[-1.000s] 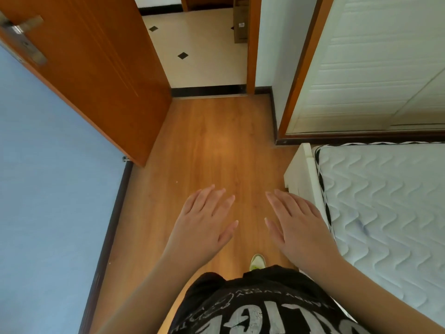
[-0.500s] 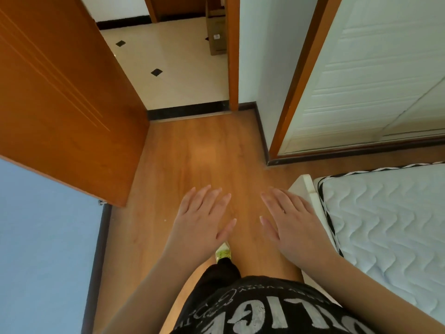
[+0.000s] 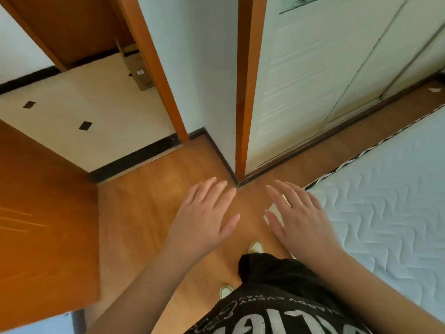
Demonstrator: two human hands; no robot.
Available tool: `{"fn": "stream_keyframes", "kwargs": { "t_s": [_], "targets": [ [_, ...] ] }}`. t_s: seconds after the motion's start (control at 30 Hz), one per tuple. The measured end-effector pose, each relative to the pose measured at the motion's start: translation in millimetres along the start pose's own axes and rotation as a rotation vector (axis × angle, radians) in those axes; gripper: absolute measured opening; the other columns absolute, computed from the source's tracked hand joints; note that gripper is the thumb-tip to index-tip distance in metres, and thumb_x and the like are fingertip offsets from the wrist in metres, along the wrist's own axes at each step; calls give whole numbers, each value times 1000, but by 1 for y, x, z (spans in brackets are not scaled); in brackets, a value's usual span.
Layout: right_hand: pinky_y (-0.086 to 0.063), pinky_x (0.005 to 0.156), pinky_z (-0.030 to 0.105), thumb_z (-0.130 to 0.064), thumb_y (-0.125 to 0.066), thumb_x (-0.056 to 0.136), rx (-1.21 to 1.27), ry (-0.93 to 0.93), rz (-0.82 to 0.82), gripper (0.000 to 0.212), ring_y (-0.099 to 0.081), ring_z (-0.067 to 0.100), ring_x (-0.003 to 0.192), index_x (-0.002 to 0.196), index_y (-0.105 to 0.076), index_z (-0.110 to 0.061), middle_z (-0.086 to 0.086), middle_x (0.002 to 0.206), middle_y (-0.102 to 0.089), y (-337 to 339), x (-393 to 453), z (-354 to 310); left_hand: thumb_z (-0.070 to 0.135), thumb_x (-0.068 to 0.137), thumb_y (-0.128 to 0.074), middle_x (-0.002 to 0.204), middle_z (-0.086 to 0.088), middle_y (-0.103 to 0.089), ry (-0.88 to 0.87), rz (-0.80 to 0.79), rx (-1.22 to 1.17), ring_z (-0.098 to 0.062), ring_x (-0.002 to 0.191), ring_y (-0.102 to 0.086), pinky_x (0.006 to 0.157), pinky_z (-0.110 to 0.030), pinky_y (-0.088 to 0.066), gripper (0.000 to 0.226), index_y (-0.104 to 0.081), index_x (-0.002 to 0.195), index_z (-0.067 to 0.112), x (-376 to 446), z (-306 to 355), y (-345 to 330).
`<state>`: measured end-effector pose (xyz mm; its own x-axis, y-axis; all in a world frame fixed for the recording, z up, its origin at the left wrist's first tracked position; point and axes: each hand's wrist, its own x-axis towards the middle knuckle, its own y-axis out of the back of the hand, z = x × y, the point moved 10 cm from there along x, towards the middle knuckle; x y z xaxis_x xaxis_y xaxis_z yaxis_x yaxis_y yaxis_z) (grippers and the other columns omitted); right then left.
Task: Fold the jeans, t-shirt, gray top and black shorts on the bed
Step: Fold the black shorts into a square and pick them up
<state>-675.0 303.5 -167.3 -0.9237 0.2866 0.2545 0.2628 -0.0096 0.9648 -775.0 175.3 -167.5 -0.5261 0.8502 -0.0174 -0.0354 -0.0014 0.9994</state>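
A: How do the fingers lie?

B: Those of the left hand [image 3: 204,218] are straight and slightly fanned, palm down, holding nothing. The right hand [image 3: 301,220] matches it, fingers spread and extended, touching nothing. Both float side by side, near but apart, above the orange-brown wooden plank floor [image 3: 149,213].

A: And around them?

B: Below, the person's black shirt with white printed lettering [image 3: 277,317] and two pale green-white shoes [image 3: 255,247] show. Just right of the right hand lies the white quilted mattress with a wavy stitched pattern [image 3: 385,225], its edge trimmed in black and white. To the left stands an open orange wooden door [image 3: 43,225]; ahead, a white panelled sliding wardrobe door [image 3: 301,80].

A: The jeans, t-shirt, gray top and shorts?

B: None appears on the visible part of the mattress.
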Motion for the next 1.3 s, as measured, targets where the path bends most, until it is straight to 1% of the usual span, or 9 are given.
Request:
{"fn": "stream_keyframes", "kwargs": {
  "t_s": [0.13,0.23,0.4,0.5,0.67,0.83,1.0,1.13,1.3],
  "targets": [
    [-32,101,38,-45,-52,93,-6,-100,-17,43,-60,28,119,129,-57,-21,4,131,-61,-13,35,41,56,99,-28,136,1,-60,-94,5,19,-22,132,-51,108,-39,-30,56,-57,135,24,77,4,-2],
    [-38,101,40,-45,-48,90,16,-191,-82,49,-61,29,119,129,-61,-18,6,132,-62,-22,62,75,57,100,-25,139,1,-58,-159,-47,6,-23,135,-48,111,-40,-28,58,-54,138,24,131,12,-8],
    [-45,100,42,-46,-45,92,32,-263,-108,51,-59,27,122,132,-60,-18,5,134,-61,-28,108,121,56,101,-32,139,1,-57,-256,-18,34,-22,134,-47,112,-39,-24,53,-50,139,25,206,26,0],
    [-44,103,43,-43,-55,93,42,-312,-135,50,-56,27,126,135,-57,-18,5,137,-58,-37,131,144,55,101,-27,141,0,-54,-294,-13,29,-23,137,-43,115,-40,-22,53,-47,141,26,247,25,6],
    [-45,103,44,-41,-51,93,44,-396,-118,51,-54,25,128,138,-54,-17,5,139,-56,-52,170,178,52,101,-26,141,-3,-55,-404,-44,38,-25,137,-44,115,-44,-31,55,-51,140,22,315,25,6],
    [-43,104,43,-37,-56,94,32,-600,-111,52,-51,24,130,141,-51,-16,4,144,-51,-68,195,233,51,100,-28,141,-2,-56,-449,-77,56,-25,136,-45,113,-42,-33,55,-53,140,22,380,13,-1],
    [-42,105,40,-39,-46,98,7,-727,-78,48,-49,22,130,140,-53,-16,3,143,-52,-71,211,264,51,99,-29,141,-2,-56,-573,-78,72,-25,135,-48,113,-41,-27,54,-55,138,24,427,36,-2],
    [-41,106,38,-40,-44,97,-11,-808,-55,49,-48,20,130,140,-52,-17,2,143,-52,-69,217,291,50,101,-25,146,-2,-51,-659,-82,21,-26,140,-40,116,-44,-28,55,-48,143,23,471,69,2],
    [-36,109,38,-49,-39,98,-51,-900,-107,52,-44,20,134,142,-47,-21,0,146,-48,-69,222,346,51,101,-23,157,-1,-34,-666,-114,-10,-24,149,-23,121,-41,-12,58,-34,151,25,520,112,-6]
  ]
}}
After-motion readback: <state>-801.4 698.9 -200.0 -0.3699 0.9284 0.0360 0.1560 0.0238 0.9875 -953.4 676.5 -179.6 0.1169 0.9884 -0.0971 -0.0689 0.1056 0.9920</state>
